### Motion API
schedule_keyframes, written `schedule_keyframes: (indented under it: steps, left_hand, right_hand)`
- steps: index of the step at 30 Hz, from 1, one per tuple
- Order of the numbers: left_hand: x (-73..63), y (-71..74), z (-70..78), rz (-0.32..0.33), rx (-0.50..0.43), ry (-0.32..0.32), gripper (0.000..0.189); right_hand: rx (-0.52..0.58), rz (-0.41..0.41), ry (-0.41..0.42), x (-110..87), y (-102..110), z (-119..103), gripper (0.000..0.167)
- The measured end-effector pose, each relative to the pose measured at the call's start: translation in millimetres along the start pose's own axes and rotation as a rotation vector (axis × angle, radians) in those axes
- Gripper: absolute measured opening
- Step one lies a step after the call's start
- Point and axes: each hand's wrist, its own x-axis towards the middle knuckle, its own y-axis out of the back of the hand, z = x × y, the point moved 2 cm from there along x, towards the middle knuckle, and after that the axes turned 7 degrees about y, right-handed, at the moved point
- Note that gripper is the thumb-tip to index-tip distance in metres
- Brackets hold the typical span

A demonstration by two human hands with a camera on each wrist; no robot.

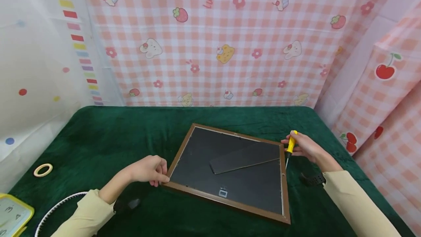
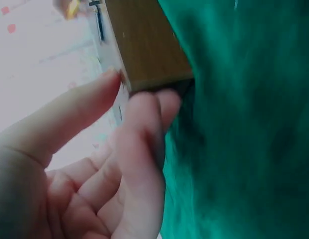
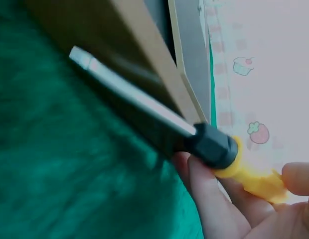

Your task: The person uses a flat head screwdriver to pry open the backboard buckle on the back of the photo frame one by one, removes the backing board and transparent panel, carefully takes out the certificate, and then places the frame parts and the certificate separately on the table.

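A brown-framed picture frame (image 1: 230, 171) lies face down on the green cloth, its black backing and folded stand showing. My left hand (image 1: 152, 170) holds its near-left corner (image 2: 149, 55), with the fingers curled under the edge and the thumb beside it. My right hand (image 1: 304, 147) grips a yellow-handled screwdriver (image 1: 289, 149) at the frame's right edge. In the right wrist view the screwdriver (image 3: 154, 114) has a metal blade that lies along the frame's outer side (image 3: 119, 59), its tip pointing toward me.
A green velvet cloth (image 1: 115, 134) covers the table. A roll of tape (image 1: 43, 169) lies at the far left, with a yellow-edged clock (image 1: 13, 215) and a white hoop (image 1: 56, 207) near the front left corner. Pink checked curtains hang behind and to the right.
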Motion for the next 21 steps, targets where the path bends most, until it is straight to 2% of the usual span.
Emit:
schedule_keyframes:
  steps: [5,13,16,18,21]
  left_hand:
    - [-8.7,-21.2,10.3,-0.108,-0.079,0.01,0.016]
    - [-18.5,-46.5,23.2,-0.246,-0.186,-0.037,0.011]
    - [-20.8,-48.2,25.5,-0.23,-0.178,-0.018,0.012]
    - [-21.1,-47.3,25.2,-0.174,-0.136,0.014,0.015]
    - [-21.1,-46.4,23.6,-0.063,-0.056,0.054,0.034]
  right_hand:
    - [-0.044,0.023,0.001,21.2,-2.1,-3.5,0.053]
    - [-0.022,0.046,-0.002,48.5,-11.8,-10.9,0.056]
    - [-0.033,0.048,-0.002,52.4,-14.5,-12.2,0.057]
    - [-0.023,0.054,-0.015,53.5,-15.4,-11.9,0.056]
    - [-0.008,0.055,-0.031,53.1,-16.7,-11.3,0.056]
